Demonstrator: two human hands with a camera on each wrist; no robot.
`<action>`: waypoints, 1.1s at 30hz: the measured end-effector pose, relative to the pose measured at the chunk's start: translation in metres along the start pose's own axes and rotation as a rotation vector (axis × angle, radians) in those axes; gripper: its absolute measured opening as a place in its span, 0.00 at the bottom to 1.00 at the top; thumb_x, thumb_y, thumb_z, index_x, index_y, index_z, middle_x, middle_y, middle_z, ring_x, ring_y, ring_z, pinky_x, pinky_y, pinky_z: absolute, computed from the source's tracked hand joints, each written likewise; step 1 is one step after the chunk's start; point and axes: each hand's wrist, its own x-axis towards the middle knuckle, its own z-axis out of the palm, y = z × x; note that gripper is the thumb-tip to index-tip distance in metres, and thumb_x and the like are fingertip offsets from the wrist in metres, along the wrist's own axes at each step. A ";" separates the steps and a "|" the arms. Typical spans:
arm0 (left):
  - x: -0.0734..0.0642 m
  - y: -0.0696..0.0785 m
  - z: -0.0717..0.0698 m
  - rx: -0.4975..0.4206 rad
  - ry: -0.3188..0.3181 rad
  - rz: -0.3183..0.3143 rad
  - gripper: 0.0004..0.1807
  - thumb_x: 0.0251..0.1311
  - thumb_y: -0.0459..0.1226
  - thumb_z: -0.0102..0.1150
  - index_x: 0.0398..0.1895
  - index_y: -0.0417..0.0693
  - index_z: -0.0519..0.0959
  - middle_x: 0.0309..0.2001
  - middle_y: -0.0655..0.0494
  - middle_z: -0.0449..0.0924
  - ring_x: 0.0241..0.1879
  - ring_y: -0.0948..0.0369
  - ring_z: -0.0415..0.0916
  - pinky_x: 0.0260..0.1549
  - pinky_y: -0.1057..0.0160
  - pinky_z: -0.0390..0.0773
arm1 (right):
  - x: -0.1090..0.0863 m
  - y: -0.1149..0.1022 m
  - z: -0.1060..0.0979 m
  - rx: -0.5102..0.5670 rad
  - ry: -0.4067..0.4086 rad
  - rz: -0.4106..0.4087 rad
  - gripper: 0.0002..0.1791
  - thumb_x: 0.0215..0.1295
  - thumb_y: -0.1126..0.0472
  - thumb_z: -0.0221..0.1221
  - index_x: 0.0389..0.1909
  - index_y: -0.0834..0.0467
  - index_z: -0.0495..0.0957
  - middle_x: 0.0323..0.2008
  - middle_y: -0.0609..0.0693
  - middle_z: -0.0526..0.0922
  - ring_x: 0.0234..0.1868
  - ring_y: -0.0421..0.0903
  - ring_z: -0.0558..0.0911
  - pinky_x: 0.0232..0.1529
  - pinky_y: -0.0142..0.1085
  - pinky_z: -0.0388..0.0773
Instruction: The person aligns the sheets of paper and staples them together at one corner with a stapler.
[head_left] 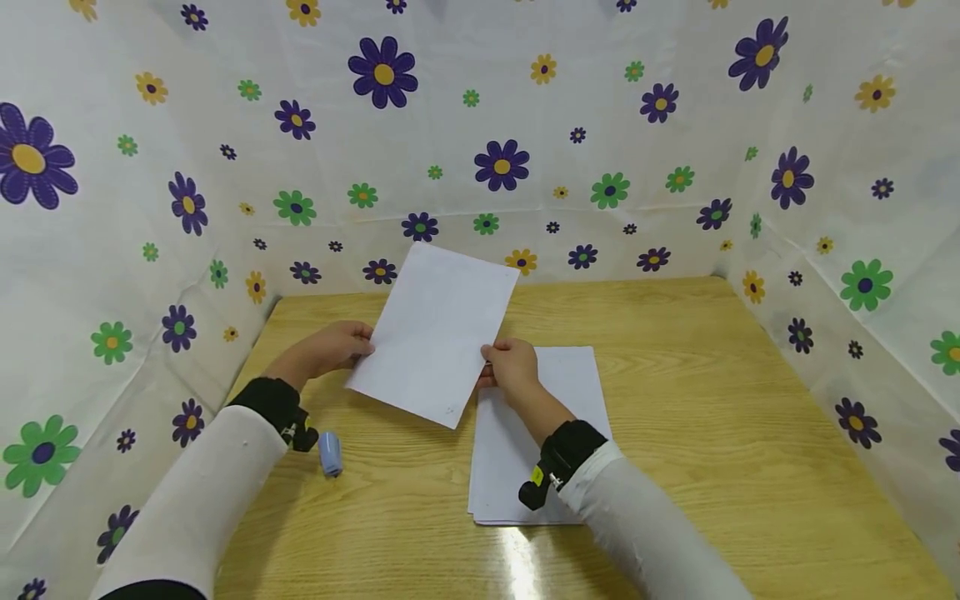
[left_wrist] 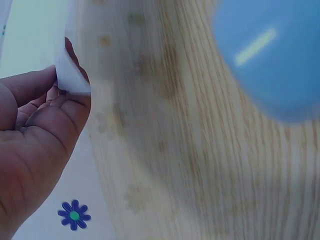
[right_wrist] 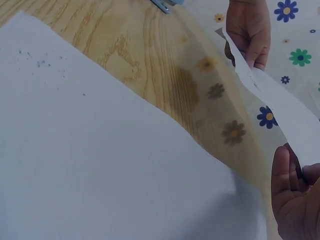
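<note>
The left hand (head_left: 333,348) pinches the left edge of a white sheet (head_left: 442,333) between thumb and fingers, while the right hand (head_left: 513,367) pinches the opposite edge in the same manner. The sheet is tilted and raised above the wooden table (head_left: 697,400), to the left of a white paper pile (head_left: 502,467) that lies partly under the right forearm. A small blue object (head_left: 330,452) rests on the table near the left wrist, and a flowered cloth (head_left: 450,117) stands behind.
</note>
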 end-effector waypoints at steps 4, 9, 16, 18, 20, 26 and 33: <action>0.000 0.009 0.006 -0.023 -0.026 0.027 0.17 0.76 0.32 0.51 0.62 0.34 0.68 0.55 0.42 0.73 0.52 0.51 0.73 0.56 0.56 0.79 | 0.002 -0.009 -0.014 -0.071 0.024 -0.028 0.13 0.72 0.65 0.61 0.52 0.68 0.79 0.31 0.55 0.82 0.22 0.46 0.82 0.35 0.47 0.88; -0.007 0.026 0.016 -0.029 -0.070 0.056 0.20 0.74 0.33 0.53 0.64 0.32 0.69 0.56 0.40 0.76 0.50 0.51 0.77 0.55 0.56 0.81 | 0.001 -0.019 -0.033 -0.202 0.039 -0.076 0.15 0.73 0.64 0.60 0.55 0.68 0.78 0.35 0.56 0.80 0.22 0.44 0.81 0.28 0.41 0.86; -0.018 0.045 0.037 -0.075 -0.111 0.073 0.18 0.73 0.33 0.56 0.60 0.33 0.73 0.53 0.41 0.79 0.46 0.50 0.80 0.51 0.56 0.84 | -0.005 -0.030 -0.060 -0.304 0.007 -0.112 0.14 0.74 0.64 0.60 0.54 0.68 0.77 0.35 0.57 0.82 0.22 0.44 0.80 0.27 0.38 0.85; -0.021 0.047 0.044 -0.096 -0.116 0.070 0.17 0.72 0.33 0.57 0.59 0.33 0.73 0.53 0.41 0.79 0.46 0.50 0.80 0.50 0.56 0.84 | -0.006 -0.031 -0.067 -0.321 -0.009 -0.116 0.14 0.74 0.63 0.59 0.54 0.68 0.77 0.35 0.57 0.82 0.22 0.44 0.80 0.26 0.38 0.85; -0.023 0.047 0.052 -0.117 -0.114 0.063 0.16 0.72 0.32 0.57 0.59 0.33 0.73 0.52 0.41 0.79 0.45 0.50 0.81 0.49 0.56 0.85 | -0.007 -0.031 -0.073 -0.340 -0.027 -0.116 0.14 0.74 0.63 0.59 0.54 0.68 0.77 0.34 0.56 0.82 0.22 0.44 0.79 0.26 0.36 0.84; -0.029 0.051 0.072 -0.142 -0.086 0.071 0.17 0.74 0.35 0.57 0.58 0.33 0.74 0.52 0.41 0.80 0.44 0.52 0.82 0.46 0.56 0.85 | -0.013 -0.030 -0.089 -0.370 -0.050 -0.107 0.13 0.75 0.63 0.59 0.52 0.68 0.77 0.32 0.54 0.81 0.21 0.43 0.77 0.23 0.33 0.81; -0.034 0.062 0.083 -0.169 0.016 0.070 0.17 0.75 0.42 0.58 0.54 0.36 0.77 0.45 0.43 0.83 0.38 0.54 0.82 0.39 0.58 0.86 | -0.026 -0.041 -0.101 -0.416 -0.092 -0.132 0.14 0.76 0.62 0.58 0.53 0.68 0.77 0.35 0.57 0.83 0.23 0.45 0.79 0.25 0.34 0.82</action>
